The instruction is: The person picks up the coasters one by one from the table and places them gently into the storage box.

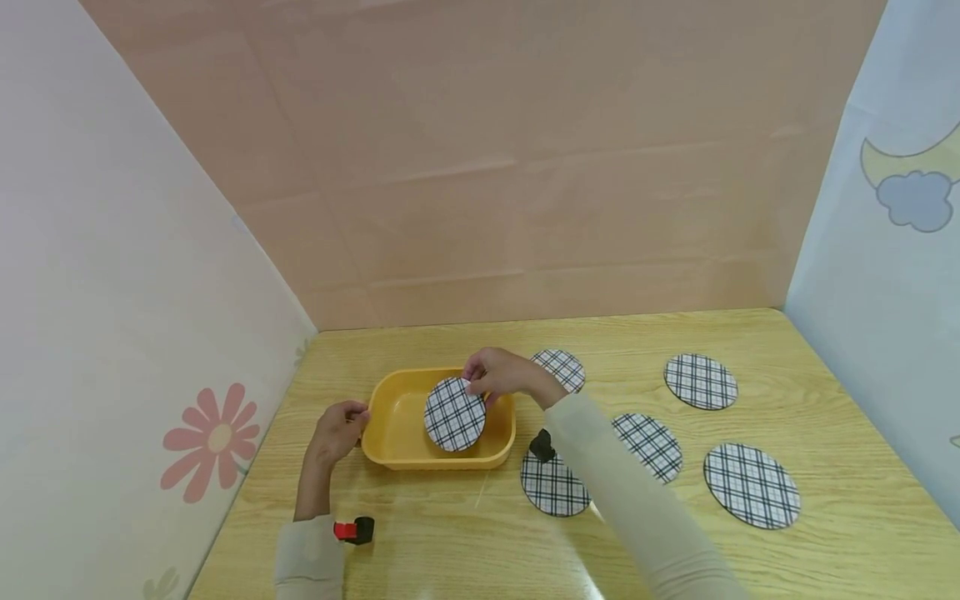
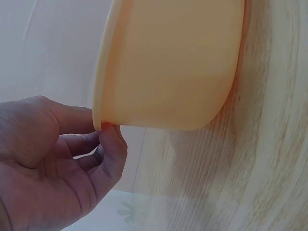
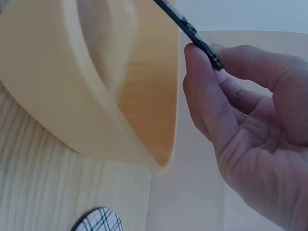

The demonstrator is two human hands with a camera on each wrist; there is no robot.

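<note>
Directly above the yellow plastic rectangular tub, the right hand pinches a round black-and-white checked coaster by its far edge, tilted upright; left hand fingers grip the tub's left rim.

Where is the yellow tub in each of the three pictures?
Head view: the yellow tub sits left of centre on the wooden table, between the left hand and right hand.
Left wrist view: its outer wall fills the top middle, its rim pinched by the left hand.
Right wrist view: it fills the upper left, beside the right hand holding a checked disc.
Shared landmark: the wooden table.
</note>
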